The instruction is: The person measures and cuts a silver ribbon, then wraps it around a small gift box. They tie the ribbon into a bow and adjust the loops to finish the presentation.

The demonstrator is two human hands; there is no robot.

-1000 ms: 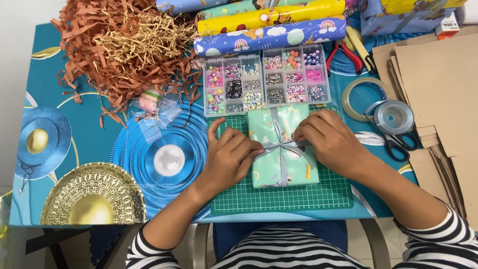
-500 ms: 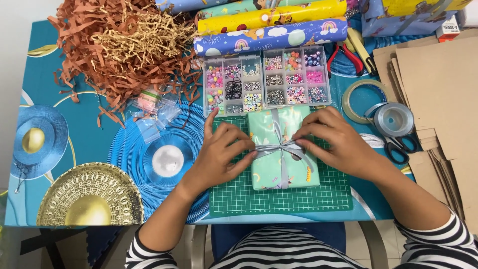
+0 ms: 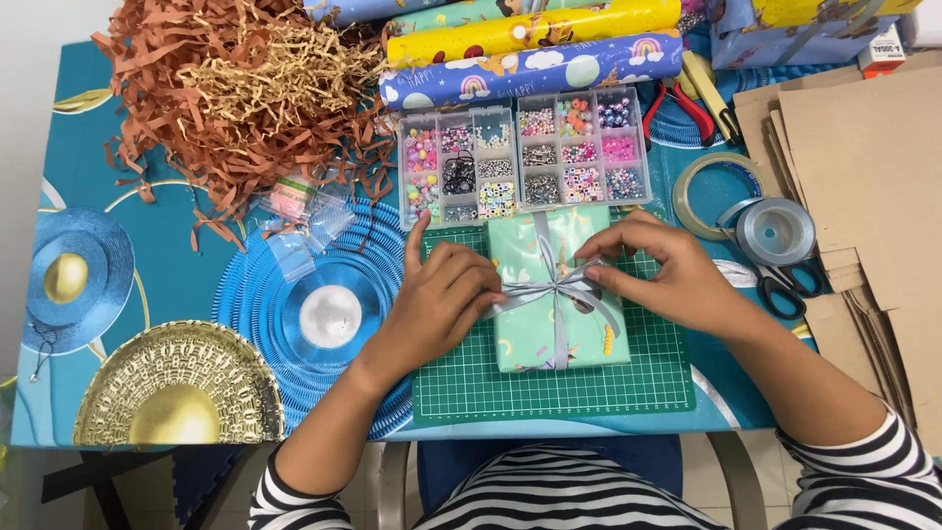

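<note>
- As I look down from the head camera, I see a small gift box [image 3: 554, 294] wrapped in pale green patterned paper, lying on a green cutting mat [image 3: 549, 378] near the front edge of the table [image 3: 88, 147].
- A silver-grey ribbon [image 3: 557, 294] runs lengthwise over the box and crosses at its middle, where both of my hands meet.
- My left hand [image 3: 442, 299] sits at the left side of the box, fingers curled and pinching a strand of the ribbon at the crossing, while its forefinger points away toward the far side.
- My right hand [image 3: 662, 275] rests on the right side of the box, thumb and forefinger closed on the ribbon's other strand, so both hands are grasping the ribbon rather than lying slack.
- Just beyond the box, touching the far edge of the mat, I see two clear bead organisers [image 3: 525, 157] side by side, their compartments filled with coloured beads.
- Farther away lie rolls of wrapping paper [image 3: 530, 69], yellow and blue.
- At the far left sits a heap of brown and tan shredded paper [image 3: 235, 98], with a small clear plastic bag [image 3: 299, 211] just near of it.
- To the right I see a tape roll [image 3: 711, 182], a spool of grey ribbon [image 3: 775, 231], black-handled scissors [image 3: 790, 285] and a stack of brown cardboard sheets [image 3: 863, 177].
- Red-handled pliers [image 3: 687, 103] lie beyond the tape roll.
</note>
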